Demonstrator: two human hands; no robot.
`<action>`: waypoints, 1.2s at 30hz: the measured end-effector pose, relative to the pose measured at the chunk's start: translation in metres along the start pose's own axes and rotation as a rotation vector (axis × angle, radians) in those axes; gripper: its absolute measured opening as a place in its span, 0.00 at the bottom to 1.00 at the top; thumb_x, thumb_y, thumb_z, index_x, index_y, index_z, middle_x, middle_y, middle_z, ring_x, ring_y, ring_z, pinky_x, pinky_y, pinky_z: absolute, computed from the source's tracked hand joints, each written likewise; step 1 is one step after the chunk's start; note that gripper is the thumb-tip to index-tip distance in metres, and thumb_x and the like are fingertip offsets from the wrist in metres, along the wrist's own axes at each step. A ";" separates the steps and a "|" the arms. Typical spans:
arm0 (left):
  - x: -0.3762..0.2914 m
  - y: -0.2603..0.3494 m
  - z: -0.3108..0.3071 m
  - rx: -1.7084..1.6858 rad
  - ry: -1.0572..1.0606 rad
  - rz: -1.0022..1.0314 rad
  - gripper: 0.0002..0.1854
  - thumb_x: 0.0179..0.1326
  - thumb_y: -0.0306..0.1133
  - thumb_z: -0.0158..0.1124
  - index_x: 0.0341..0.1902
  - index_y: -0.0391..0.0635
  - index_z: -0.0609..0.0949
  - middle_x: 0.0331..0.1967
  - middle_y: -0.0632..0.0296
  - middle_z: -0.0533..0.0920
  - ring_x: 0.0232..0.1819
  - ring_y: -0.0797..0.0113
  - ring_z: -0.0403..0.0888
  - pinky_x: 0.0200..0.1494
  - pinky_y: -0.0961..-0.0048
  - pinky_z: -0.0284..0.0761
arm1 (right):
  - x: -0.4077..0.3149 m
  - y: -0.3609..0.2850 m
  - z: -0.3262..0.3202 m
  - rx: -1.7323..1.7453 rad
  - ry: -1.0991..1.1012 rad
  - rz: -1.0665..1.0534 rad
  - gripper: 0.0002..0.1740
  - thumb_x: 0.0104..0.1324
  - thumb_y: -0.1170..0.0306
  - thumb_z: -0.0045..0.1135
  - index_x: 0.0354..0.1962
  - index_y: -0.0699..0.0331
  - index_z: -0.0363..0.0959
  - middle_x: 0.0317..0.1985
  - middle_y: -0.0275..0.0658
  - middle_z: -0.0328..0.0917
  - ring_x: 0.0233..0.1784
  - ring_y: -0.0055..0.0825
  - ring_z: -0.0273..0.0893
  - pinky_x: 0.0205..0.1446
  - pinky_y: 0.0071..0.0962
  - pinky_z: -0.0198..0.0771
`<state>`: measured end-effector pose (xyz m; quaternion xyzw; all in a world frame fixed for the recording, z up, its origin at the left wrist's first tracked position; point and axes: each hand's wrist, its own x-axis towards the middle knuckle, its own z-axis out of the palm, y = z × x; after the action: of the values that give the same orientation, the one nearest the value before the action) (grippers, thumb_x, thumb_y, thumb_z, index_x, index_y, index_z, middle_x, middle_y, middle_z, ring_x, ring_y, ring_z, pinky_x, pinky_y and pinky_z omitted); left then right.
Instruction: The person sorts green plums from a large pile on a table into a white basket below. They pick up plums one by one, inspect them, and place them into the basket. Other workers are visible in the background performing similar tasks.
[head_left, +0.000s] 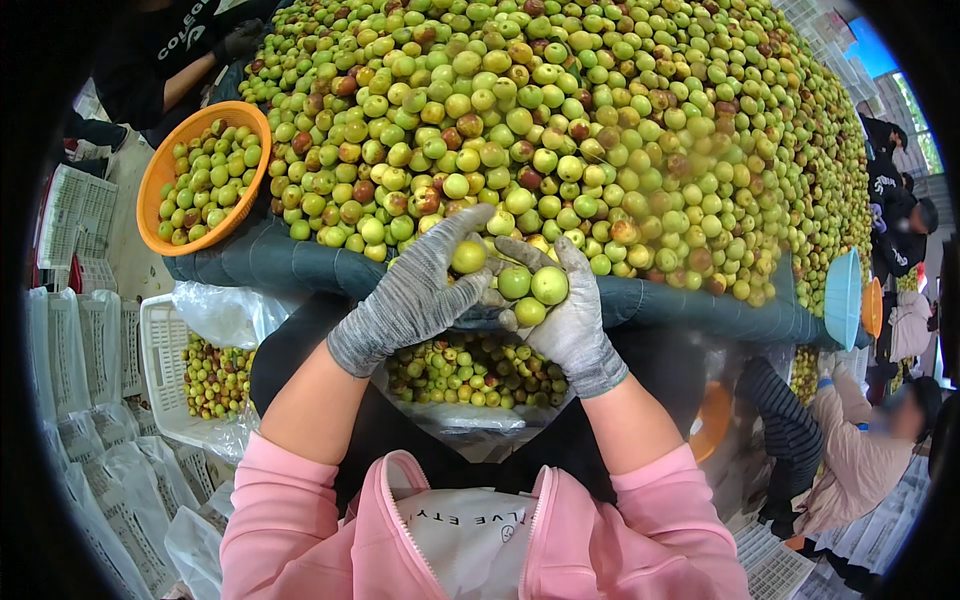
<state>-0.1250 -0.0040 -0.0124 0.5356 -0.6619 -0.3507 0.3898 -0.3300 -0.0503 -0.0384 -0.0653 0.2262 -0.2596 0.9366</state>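
Note:
My left hand, in a grey knit work glove, holds one yellow-green jujube between thumb and fingers. Palm up beside it, my right hand wears a paler glove and cups several green jujubes. Both hands are close together at the front edge of a large heap of green and brown-mottled jujubes. Below them, between my knees, more jujubes lie in a container with a clear plastic liner. The hands and the heap's padded edge partly hide that container.
A dark green padded cloth borders the heap. At left stand an orange basket of jujubes and a white plastic crate holding more. A blue basin is at right. Stacked crates fill the lower left. Co-workers sit at right; another person's arm reaches in upper left.

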 end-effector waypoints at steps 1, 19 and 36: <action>-0.001 0.000 -0.001 -0.041 0.000 -0.073 0.31 0.58 0.34 0.68 0.64 0.40 0.70 0.56 0.52 0.78 0.58 0.64 0.76 0.60 0.67 0.72 | -0.001 0.000 -0.001 0.003 -0.009 0.008 0.41 0.70 0.37 0.36 0.62 0.63 0.65 0.58 0.43 0.74 0.51 0.42 0.78 0.39 0.32 0.75; -0.003 0.013 -0.007 0.065 -0.058 -0.199 0.33 0.50 0.46 0.79 0.55 0.40 0.77 0.42 0.56 0.83 0.46 0.62 0.82 0.51 0.67 0.77 | -0.001 0.014 -0.010 -0.210 -0.178 0.039 0.37 0.66 0.55 0.56 0.69 0.60 0.57 0.58 0.44 0.74 0.49 0.37 0.81 0.46 0.33 0.80; -0.041 0.019 -0.046 -0.659 -0.002 -0.499 0.16 0.69 0.36 0.59 0.54 0.39 0.77 0.44 0.60 0.82 0.40 0.74 0.81 0.39 0.83 0.76 | -0.003 0.017 0.000 -0.122 -0.099 -0.029 0.28 0.70 0.59 0.51 0.64 0.58 0.61 0.53 0.51 0.76 0.47 0.45 0.80 0.35 0.32 0.79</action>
<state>-0.0875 0.0380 0.0196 0.5259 -0.3645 -0.6282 0.4426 -0.3246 -0.0342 -0.0417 -0.1385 0.1942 -0.2555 0.9369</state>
